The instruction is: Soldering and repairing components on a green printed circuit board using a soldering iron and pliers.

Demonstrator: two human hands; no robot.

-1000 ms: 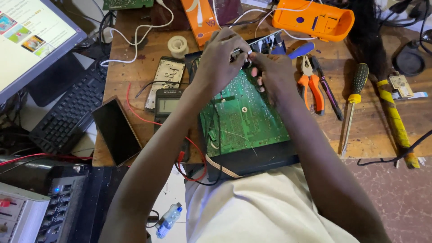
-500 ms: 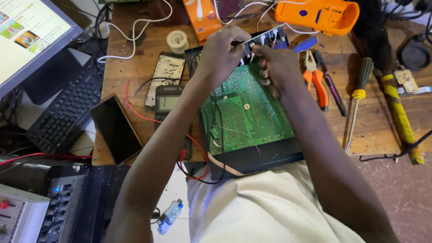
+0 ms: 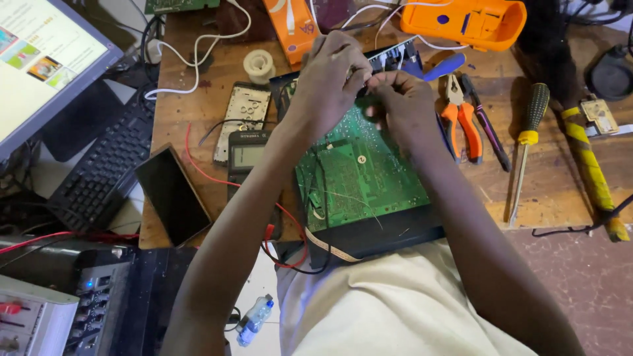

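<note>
monitor: one point(image 3: 46, 66), far left, lit, pale page with small coloured tiles
keyboard: one point(image 3: 102, 171), black, under the monitor
phone: one point(image 3: 173, 194), dark screen, left edge of the wooden bench point(image 3: 547, 191)
remote shell: one point(image 3: 242, 122), white, button holes showing
multimeter: one point(image 3: 247, 158), grey display, red lead trailing near
solder reel: one point(image 3: 259, 66), white, far side
circuit board: one point(image 3: 359, 168), green, centre, sitting on a black chassis point(image 3: 389, 237)
left hand point(image 3: 328, 82): fingers curled at the board's far edge; whether they pinch anything, cannot tell
right hand point(image 3: 403, 105): touching the left, fingertips bunched at the same spot; grip unclear
orange boxes: two, one point(image 3: 293, 26) upright-narrow, one flat case point(image 3: 465, 23) far right
pliers: one point(image 3: 460, 115), orange handles
screwdrivers: two, slim dark one point(image 3: 486, 125), black-and-yellow one point(image 3: 527, 138)
</note>
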